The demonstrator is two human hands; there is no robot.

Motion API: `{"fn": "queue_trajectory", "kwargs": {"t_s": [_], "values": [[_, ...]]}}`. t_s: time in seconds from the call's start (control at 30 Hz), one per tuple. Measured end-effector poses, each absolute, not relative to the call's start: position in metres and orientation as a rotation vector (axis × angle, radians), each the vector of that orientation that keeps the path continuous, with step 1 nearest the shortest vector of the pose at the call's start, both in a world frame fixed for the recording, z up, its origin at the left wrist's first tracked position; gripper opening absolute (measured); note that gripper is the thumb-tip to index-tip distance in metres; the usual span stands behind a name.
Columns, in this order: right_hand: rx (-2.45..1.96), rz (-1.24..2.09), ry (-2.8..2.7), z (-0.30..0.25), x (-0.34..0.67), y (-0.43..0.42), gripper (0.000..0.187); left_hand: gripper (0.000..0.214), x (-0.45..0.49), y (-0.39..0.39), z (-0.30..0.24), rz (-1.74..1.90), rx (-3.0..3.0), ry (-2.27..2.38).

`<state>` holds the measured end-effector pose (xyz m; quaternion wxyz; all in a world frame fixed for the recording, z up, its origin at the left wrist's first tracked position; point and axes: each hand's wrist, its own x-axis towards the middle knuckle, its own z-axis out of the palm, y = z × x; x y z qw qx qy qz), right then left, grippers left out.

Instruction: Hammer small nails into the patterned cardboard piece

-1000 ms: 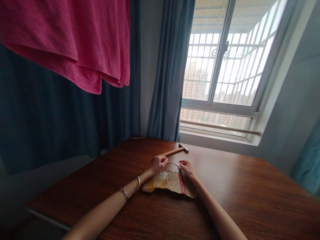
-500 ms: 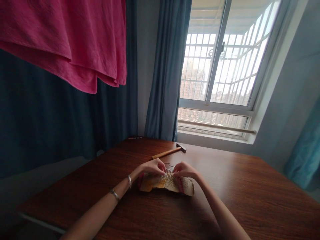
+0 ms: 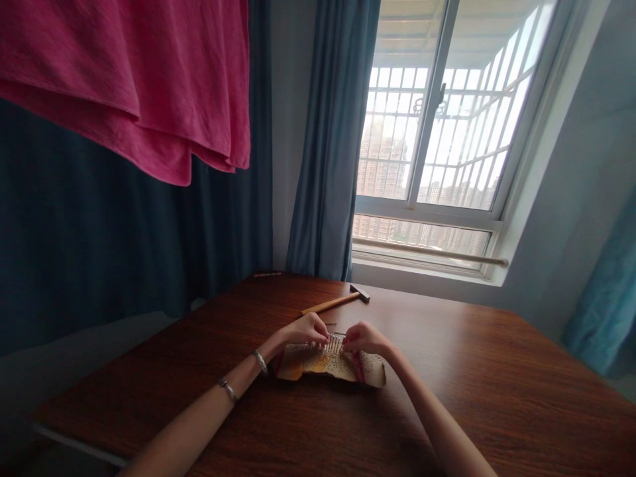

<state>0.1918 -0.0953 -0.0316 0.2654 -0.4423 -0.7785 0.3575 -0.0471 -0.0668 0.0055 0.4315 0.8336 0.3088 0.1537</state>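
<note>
My left hand (image 3: 313, 329) is closed in a pinch at the back left of a pale, bent board (image 3: 342, 366) dotted with small dark holes. Opposite it, my right hand (image 3: 366, 338) pinches at the back right, fingertips down near the board's top. Between the two hands stands a row of thin upright nails (image 3: 335, 342). What either pinch holds is hidden by the fingers. Orange and dark red patches mark the board, and its front edge is ragged. Just behind the hands are thin dark nail-like pieces (image 3: 330, 324).
A hammer (image 3: 332, 303) with a wooden handle lies behind the hands on the brown wooden table (image 3: 472, 377). Small pale items (image 3: 267, 274) lie at the far left corner. A pink cloth (image 3: 199, 86) hangs at upper left, before blue curtains (image 3: 322, 146) and a window.
Both hands stay pinched in nearly the same place. A thin dark piece beside the right fingertips appears slightly lower and flatter. The view has shifted a little.
</note>
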Motion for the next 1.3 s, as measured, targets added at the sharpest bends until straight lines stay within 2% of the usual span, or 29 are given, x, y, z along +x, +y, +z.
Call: {"fn": "queue_trajectory", "kwargs": {"t_s": [0.13, 0.3, 0.5, 0.63, 0.93, 1.1, 1.3], "values": [[-1.202, 0.898, -2.128, -0.031, 0.189, -0.097, 0.017, 0.033, -0.046, -0.069, 0.009, 0.367, 1.969, 0.775], [-1.182, 0.788, -2.202, -0.026, 0.188, -0.1, 0.019, 0.041, -0.04, -0.063, 0.0, 0.514, 1.846, 0.884], [-1.154, 0.915, -2.122, -0.026, 0.186, -0.1, 0.02, 0.034, -0.026, -0.053, -0.024, 0.683, 1.688, 1.105], [-1.322, 0.969, -1.893, -0.028, 0.188, -0.096, 0.017, 0.028, -0.021, -0.048, -0.036, 0.766, 1.666, 1.221], [-1.595, 0.485, -1.734, -0.048, 0.193, -0.082, 0.018, 0.031, -0.02, -0.049, -0.035, 0.741, 1.686, 1.322], [-1.647, 0.372, -1.784, -0.05, 0.193, -0.087, 0.016, 0.033, -0.021, -0.048, -0.04, 0.77, 1.724, 1.292], [-1.624, 0.31, -1.792, -0.045, 0.194, -0.091, 0.02, 0.04, -0.027, -0.051, -0.031, 0.745, 1.806, 1.048]]}}
